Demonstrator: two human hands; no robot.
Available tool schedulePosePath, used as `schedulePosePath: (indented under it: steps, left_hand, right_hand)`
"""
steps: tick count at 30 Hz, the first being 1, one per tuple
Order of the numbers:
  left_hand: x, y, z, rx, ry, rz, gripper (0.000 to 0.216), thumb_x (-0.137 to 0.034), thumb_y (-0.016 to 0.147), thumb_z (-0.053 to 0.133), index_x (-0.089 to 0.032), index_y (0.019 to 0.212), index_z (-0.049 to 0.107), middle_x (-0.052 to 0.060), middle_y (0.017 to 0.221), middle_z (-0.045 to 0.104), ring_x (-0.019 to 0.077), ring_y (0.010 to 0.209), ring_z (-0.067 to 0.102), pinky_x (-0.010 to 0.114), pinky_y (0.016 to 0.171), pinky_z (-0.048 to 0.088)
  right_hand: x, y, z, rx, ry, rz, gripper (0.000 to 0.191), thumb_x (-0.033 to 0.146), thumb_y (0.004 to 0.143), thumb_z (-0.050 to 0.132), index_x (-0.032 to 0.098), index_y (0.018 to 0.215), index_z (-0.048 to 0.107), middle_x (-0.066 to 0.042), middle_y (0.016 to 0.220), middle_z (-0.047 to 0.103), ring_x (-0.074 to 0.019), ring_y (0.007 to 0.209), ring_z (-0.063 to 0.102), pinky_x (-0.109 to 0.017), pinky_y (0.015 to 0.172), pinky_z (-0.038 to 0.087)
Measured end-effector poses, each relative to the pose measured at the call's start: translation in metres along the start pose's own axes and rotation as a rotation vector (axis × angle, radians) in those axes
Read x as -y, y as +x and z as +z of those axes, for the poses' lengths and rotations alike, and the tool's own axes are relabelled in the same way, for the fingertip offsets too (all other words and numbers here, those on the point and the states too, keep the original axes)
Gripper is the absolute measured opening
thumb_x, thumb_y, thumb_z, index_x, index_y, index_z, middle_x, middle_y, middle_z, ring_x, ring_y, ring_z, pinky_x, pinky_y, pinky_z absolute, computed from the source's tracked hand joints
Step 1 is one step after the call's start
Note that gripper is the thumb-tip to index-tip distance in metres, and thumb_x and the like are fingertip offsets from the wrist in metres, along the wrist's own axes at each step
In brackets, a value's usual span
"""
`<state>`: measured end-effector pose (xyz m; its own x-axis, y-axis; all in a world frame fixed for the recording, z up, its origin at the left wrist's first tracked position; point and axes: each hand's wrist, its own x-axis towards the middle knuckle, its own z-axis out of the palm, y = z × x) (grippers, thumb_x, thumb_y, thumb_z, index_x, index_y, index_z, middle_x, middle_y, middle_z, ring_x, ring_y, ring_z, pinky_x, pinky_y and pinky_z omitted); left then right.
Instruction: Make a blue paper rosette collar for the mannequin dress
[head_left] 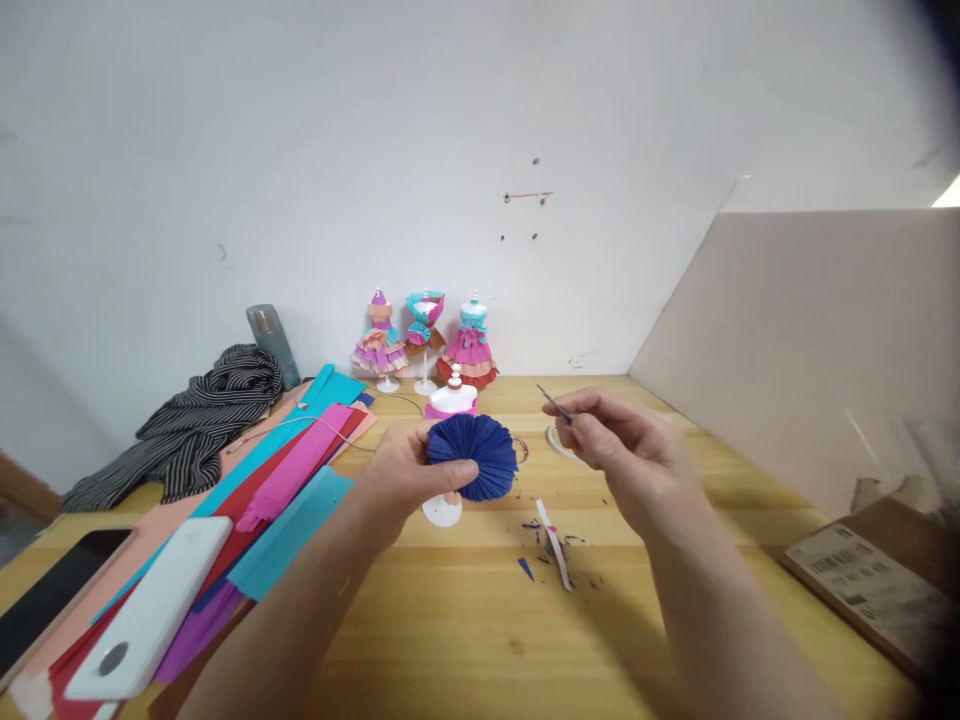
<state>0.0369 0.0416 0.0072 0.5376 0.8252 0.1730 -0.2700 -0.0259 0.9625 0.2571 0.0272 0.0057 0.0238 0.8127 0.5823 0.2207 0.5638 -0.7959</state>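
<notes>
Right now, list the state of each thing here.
Blue fan: pleated open, pinched by left hand.
Needle: held in right hand, tip raised.
Mannequin: upright behind the fan, bare.
Three dolls: dressed, standing.
Paper sheets: lying flat, overlapping.
Phone: screen dark.

Soft, even daylight fills the scene, bright on the white wall [375, 150]. A blown-out patch glares at the upper right edge. Faint shadows fall under the arms onto the bench [465, 620]. The wide lens bends the edges, the corners darken, and the right border smears out of focus.
</notes>
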Motion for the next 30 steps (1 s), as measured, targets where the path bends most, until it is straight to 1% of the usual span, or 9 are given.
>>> schedulePosePath:
  steps: [5,10,11,13,16,18,23,27,30]
  left_hand:
    - [0.000,0.000,-0.003,-0.059,-0.008,-0.007,0.038,-0.032,0.070,0.077,-0.008,0.098,0.071,0.015,0.087,0.073,0.0248,0.076,0.068,0.036,0.070,0.052]
    - [-0.005,-0.001,-0.003,-0.186,-0.031,0.087,0.036,-0.026,0.063,0.082,-0.010,0.093,0.073,0.011,0.083,0.074,0.0218,0.074,0.068,0.034,0.070,0.055]
    - [-0.007,-0.001,-0.002,-0.208,-0.032,0.105,0.034,-0.025,0.061,0.082,-0.010,0.090,0.073,0.010,0.081,0.074,0.0207,0.073,0.068,0.033,0.071,0.055]
    - [-0.009,-0.002,-0.001,-0.206,-0.010,0.105,0.031,-0.024,0.061,0.082,-0.010,0.088,0.073,0.009,0.078,0.074,0.0192,0.070,0.068,0.032,0.070,0.055]
    - [-0.009,-0.004,0.000,-0.181,0.043,0.068,0.030,-0.025,0.063,0.080,-0.009,0.087,0.073,0.008,0.073,0.073,0.0192,0.063,0.067,0.033,0.066,0.056]
    - [-0.006,-0.004,0.000,-0.187,0.089,0.063,0.029,-0.024,0.063,0.080,-0.010,0.087,0.073,0.008,0.071,0.073,0.0199,0.064,0.067,0.034,0.066,0.056]
    - [-0.005,-0.006,0.002,-0.099,0.127,0.079,0.025,-0.018,0.064,0.079,-0.013,0.088,0.076,0.008,0.083,0.075,0.0179,0.076,0.068,0.029,0.074,0.054]
    - [-0.008,-0.007,0.004,0.063,-0.001,-0.001,0.032,-0.023,0.066,0.080,-0.013,0.096,0.076,0.009,0.080,0.075,0.0173,0.071,0.068,0.028,0.067,0.056]
    - [-0.008,-0.007,0.002,0.099,-0.029,-0.020,0.034,-0.023,0.068,0.079,-0.014,0.101,0.075,0.009,0.081,0.075,0.0159,0.068,0.067,0.026,0.065,0.056]
  right_hand:
    - [0.002,0.001,-0.005,0.057,-0.012,0.008,0.028,0.045,0.090,0.055,0.018,0.093,0.065,-0.001,0.066,0.056,-0.0106,0.054,0.045,-0.022,0.045,0.032]
    - [0.020,0.003,-0.004,0.590,-0.261,-0.022,0.027,0.039,0.087,0.058,0.016,0.076,0.065,-0.001,0.062,0.055,-0.0114,0.055,0.045,-0.024,0.050,0.035]
    - [0.021,0.003,-0.004,0.631,-0.291,-0.016,0.027,0.039,0.086,0.058,0.016,0.074,0.065,-0.001,0.062,0.056,-0.0118,0.056,0.046,-0.025,0.051,0.036]
    - [0.017,0.002,-0.004,0.528,-0.257,0.015,0.029,0.042,0.086,0.058,0.016,0.076,0.066,-0.002,0.063,0.057,-0.0124,0.057,0.047,-0.025,0.051,0.035]
    - [0.009,0.000,-0.005,0.202,-0.037,0.056,0.035,0.050,0.085,0.059,0.017,0.088,0.068,-0.002,0.064,0.057,-0.0120,0.055,0.045,-0.024,0.048,0.033]
    - [0.007,-0.002,-0.005,0.112,0.067,0.071,0.037,0.052,0.082,0.062,0.017,0.090,0.069,-0.002,0.063,0.057,-0.0112,0.053,0.043,-0.024,0.045,0.031]
    - [0.016,-0.002,0.003,0.209,0.119,0.112,0.035,0.051,0.081,0.065,0.016,0.086,0.069,0.000,0.060,0.054,-0.0093,0.051,0.040,-0.023,0.045,0.030]
    - [0.017,0.000,0.007,0.285,0.188,0.168,0.038,0.053,0.081,0.064,0.015,0.085,0.068,0.000,0.061,0.052,-0.0086,0.052,0.039,-0.022,0.045,0.028]
    - [0.014,-0.001,0.008,0.350,0.212,0.215,0.039,0.054,0.082,0.062,0.015,0.085,0.068,0.000,0.062,0.052,-0.0090,0.054,0.041,-0.021,0.044,0.027]
